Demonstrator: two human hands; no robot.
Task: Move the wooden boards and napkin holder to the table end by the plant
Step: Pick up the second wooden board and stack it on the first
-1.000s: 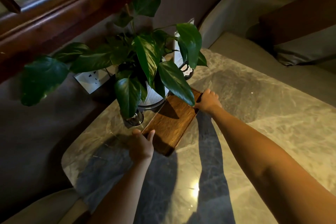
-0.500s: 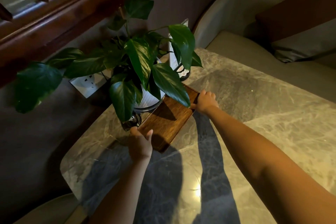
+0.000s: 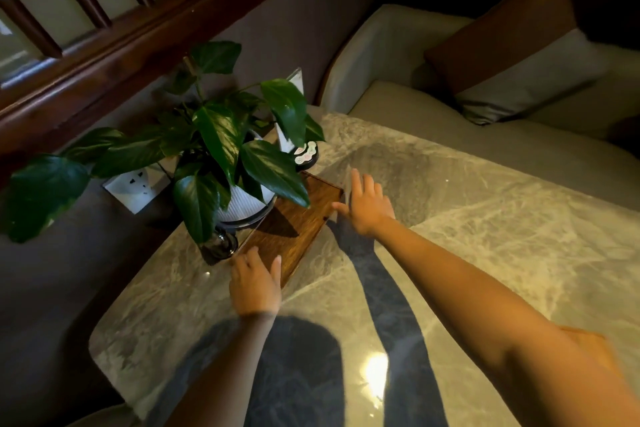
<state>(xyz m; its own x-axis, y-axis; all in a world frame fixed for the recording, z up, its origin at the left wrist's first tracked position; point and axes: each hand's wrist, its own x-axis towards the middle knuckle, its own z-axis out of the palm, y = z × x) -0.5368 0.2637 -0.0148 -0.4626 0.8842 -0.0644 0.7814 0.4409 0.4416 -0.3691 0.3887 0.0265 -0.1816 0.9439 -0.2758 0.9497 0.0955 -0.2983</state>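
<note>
A dark wooden board (image 3: 298, 225) lies flat on the marble table (image 3: 485, 236), tucked against the white ribbed pot of the leafy plant (image 3: 221, 146). My left hand (image 3: 254, 282) hovers over the board's near end, fingers spread, gripping nothing. At the board's far right edge my right hand (image 3: 367, 204) is open too, fingers apart, thumb close to the wood. Plant leaves hide part of the board. Behind the plant stands a clear sign stand on a round black base (image 3: 304, 154).
A small dark glass (image 3: 221, 243) sits at the foot of the pot. A wall socket (image 3: 136, 185) is behind the plant. A cushioned bench with a brown and grey pillow (image 3: 519, 69) runs along the table's far side. The table's rounded corner is at the lower left.
Both hands have let go of the board's ends and opened, fingers now spread. The board rests by the pot. The view has tilted up a little.
</note>
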